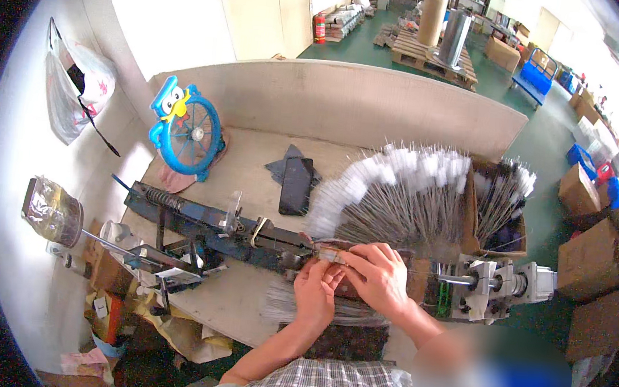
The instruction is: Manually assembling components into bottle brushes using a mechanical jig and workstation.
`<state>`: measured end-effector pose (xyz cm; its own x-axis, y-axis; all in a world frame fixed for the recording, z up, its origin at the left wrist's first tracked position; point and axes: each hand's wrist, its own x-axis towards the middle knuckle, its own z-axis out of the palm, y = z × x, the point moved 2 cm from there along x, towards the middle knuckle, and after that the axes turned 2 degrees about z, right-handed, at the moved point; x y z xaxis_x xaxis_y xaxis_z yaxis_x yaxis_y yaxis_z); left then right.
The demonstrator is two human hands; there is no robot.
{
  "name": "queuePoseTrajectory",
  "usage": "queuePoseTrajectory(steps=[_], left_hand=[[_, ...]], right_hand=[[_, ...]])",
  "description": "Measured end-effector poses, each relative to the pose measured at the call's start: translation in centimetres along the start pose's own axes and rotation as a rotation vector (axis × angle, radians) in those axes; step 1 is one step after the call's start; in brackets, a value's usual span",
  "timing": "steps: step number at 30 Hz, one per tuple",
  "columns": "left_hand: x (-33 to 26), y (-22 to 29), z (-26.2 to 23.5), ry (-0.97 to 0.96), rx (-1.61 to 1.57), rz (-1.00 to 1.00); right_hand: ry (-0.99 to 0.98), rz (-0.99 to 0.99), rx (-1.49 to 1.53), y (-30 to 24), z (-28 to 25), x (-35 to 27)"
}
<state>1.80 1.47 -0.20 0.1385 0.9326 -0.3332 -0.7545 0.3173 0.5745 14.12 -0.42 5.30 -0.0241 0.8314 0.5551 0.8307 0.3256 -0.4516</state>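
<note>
My left hand and my right hand meet at the right end of a long dark machine rail on the bench. Both have their fingers bent and pressed together around a small pale piece, too small to name. Just beyond them, a large fan of thin metal wires with white bristle tips covers the bench. More loose thin wires lie under and beside my left wrist. To the right of my right hand, a motor-driven shaft is mounted on metal blocks.
A cardboard box with dark-tipped wires stands right of the fan. Beyond the rail lie a black phone and a blue cartoon-duck fan. A raised board borders the bench's far side. Cartons are stacked at right.
</note>
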Motion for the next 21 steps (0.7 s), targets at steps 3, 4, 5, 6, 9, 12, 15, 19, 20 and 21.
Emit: queuePoseTrajectory(steps=[3, 4, 5, 6, 9, 12, 15, 19, 20, 21], left_hand=[[-0.1, 0.1, 0.4, 0.028, 0.007, 0.002], [-0.1, 0.1, 0.4, 0.029, 0.023, 0.02], [-0.1, 0.1, 0.4, 0.032, 0.039, 0.038], [0.1, -0.1, 0.1, 0.03, 0.037, 0.042], [0.4, -0.5, -0.5, 0.001, 0.054, 0.031], [0.0, -0.2, 0.4, -0.016, 0.069, 0.061], [-0.1, 0.1, 0.9, 0.02, 0.072, 0.054], [0.1, -0.2, 0.2, 0.046, 0.068, 0.022], [0.1, -0.2, 0.0, 0.049, 0.031, 0.015], [0.2, -0.3, -0.4, 0.05, 0.032, 0.016]], right_hand=[[-0.01, 0.002, -0.016, -0.1, 0.0, 0.2], [-0.017, -0.005, -0.017, -0.2, 0.0, 0.3], [-0.015, -0.006, -0.018, -0.2, 0.0, 0.3], [-0.016, -0.006, -0.011, -0.2, 0.1, 0.2], [-0.022, -0.009, 0.004, -0.2, 0.4, 0.3], [-0.03, -0.001, 0.016, -0.5, 0.7, 0.5], [-0.022, 0.011, 0.026, -0.5, 0.9, 0.4], [-0.027, -0.019, 0.025, -0.8, 1.0, 0.6], [-0.027, -0.016, 0.025, -0.9, 0.9, 0.6], [-0.028, -0.002, 0.023, -0.8, 1.0, 0.7]])
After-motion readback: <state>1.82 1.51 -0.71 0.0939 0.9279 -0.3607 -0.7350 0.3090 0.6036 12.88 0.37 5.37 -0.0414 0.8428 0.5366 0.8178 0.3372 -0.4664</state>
